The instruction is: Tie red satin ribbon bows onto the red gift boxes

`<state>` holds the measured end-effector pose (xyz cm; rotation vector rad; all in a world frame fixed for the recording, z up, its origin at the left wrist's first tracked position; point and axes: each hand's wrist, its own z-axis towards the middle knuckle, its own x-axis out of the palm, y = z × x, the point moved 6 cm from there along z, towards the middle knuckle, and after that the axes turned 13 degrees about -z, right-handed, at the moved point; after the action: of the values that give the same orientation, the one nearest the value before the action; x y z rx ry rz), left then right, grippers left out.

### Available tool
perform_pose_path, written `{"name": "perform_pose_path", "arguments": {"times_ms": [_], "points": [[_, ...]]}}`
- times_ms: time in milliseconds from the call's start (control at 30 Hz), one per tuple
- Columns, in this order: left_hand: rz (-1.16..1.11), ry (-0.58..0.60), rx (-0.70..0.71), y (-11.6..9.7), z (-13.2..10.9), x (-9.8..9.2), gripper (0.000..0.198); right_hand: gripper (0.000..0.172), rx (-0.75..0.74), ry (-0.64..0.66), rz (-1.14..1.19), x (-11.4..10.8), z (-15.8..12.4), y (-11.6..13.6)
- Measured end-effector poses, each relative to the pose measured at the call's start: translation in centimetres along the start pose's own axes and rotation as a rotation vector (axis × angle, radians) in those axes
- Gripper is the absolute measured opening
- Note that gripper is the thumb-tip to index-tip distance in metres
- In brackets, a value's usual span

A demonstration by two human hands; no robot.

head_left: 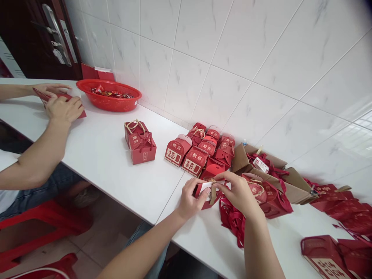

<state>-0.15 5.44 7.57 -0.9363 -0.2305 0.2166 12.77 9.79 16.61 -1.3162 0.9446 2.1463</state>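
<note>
A small red gift box (207, 204) is between my hands near the front of the white table, its top flaps up and their pale inner side showing. My left hand (192, 198) grips the box's left side, thumb across the front. At the upper right edge, my right hand (236, 190) pinches a flap with its fingertips; a tan strip (213, 193) hangs just below them. What lies inside the box is mostly hidden. Dark red ribbons (234, 221) lie in a heap beside my right wrist. Several filled-out red boxes (195, 161) stand just behind my hands.
Two joined red boxes with a rope handle (142, 143) stand mid-table. Further left is a red plastic basin (109, 101) of wrapped sweets, beside a co-worker's hands (62, 106) on red card. A cardboard carton (279, 186) and more red boxes (328, 255) stand right.
</note>
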Motion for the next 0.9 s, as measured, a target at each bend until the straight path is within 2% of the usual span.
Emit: {"name": "perform_pose_path", "arguments": {"times_ms": [167, 267, 333, 400, 467, 533, 600, 733, 833, 900], "points": [[0.204, -0.075, -0.044, 0.1, 0.2, 0.4, 0.040, 0.006, 0.002, 0.016, 0.016, 0.3, 0.3, -0.4], [0.366, -0.168, -0.039, -0.2, -0.1, 0.6, 0.033, 0.004, -0.023, 0.006, 0.025, 0.1, 0.3, -0.2], [0.396, -0.179, -0.019, -0.6, -0.3, 0.6, 0.026, 0.003, -0.061, 0.015, 0.020, 0.0, 0.4, -0.1], [0.367, -0.122, -0.003, -1.1, -0.2, 0.5, 0.018, 0.002, -0.113, 0.023, 0.004, -0.1, 0.4, 0.1], [0.322, 0.003, -0.010, -1.8, 0.2, 0.3, 0.009, 0.001, -0.156, 0.027, -0.012, -0.1, 0.4, 0.2], [0.324, 0.168, -0.042, -2.5, 0.7, 0.0, 0.013, 0.002, -0.173, 0.044, -0.012, 0.1, 0.4, 0.1], [0.417, 0.283, -0.097, -3.1, 1.0, -0.8, 0.021, 0.004, -0.171, 0.072, 0.010, 0.3, 0.4, 0.0], [0.572, 0.324, -0.294, -3.3, 0.6, -3.6, 0.028, 0.005, -0.164, 0.090, 0.049, 0.6, 0.5, -0.3], [0.483, 0.366, -0.404, -3.2, -0.3, -5.2, 0.025, 0.008, -0.179, 0.081, 0.053, 0.7, 0.7, -0.4], [0.397, 0.353, -0.407, -3.5, -0.5, -6.1, 0.027, 0.009, -0.198, 0.066, 0.056, 0.7, 0.8, -0.2]]}}
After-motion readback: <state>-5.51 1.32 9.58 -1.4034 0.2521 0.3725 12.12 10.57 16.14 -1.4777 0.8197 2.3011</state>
